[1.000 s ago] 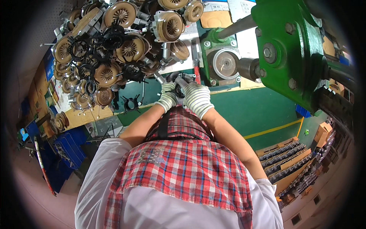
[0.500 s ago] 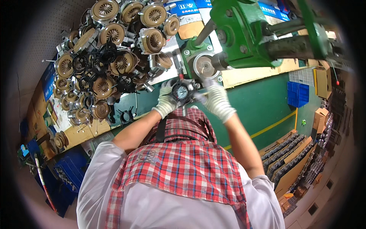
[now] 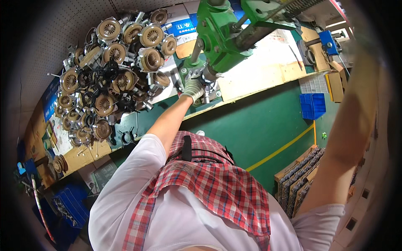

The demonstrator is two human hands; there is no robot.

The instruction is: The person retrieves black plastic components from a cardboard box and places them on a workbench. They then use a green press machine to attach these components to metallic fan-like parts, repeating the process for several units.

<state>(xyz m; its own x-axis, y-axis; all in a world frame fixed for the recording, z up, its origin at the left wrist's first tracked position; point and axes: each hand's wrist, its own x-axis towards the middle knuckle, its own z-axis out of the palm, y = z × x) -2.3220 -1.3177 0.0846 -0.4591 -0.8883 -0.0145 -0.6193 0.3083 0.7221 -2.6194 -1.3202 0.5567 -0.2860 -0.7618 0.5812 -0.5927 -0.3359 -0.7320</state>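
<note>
Wooden-edged desk (image 3: 259,85) runs its front edge slantwise, lower left to upper right; green floor (image 3: 247,129) spreads in front of it and gives the widest room for moving. Left side is tight: a heap of brown-disc, silvery metal housings (image 3: 123,79) crowds up near the tall green metal press (image 3: 218,42). Right of the press, the pale desktop stretches toward the blue plastic crate (image 3: 312,106), which sits lower, beyond the edge. The dark and silvery metal part (image 3: 207,88) is at the press base, just below the ram, near the desk's front edge; looks compact, black up top, with a short, bare metal tube, mostly covered by the hand and ram. Tube points toward the person and the front edge; long axis of the body, cannot tell. Left hand (image 3: 193,88), in a white striped knit glove, is at the part's left side, fingers bent against it; whether clamped, cannot tell. Right forearm (image 3: 345,125) reaches up along the right; right hand is lost in the dark rim, fingers cannot be told.
</note>
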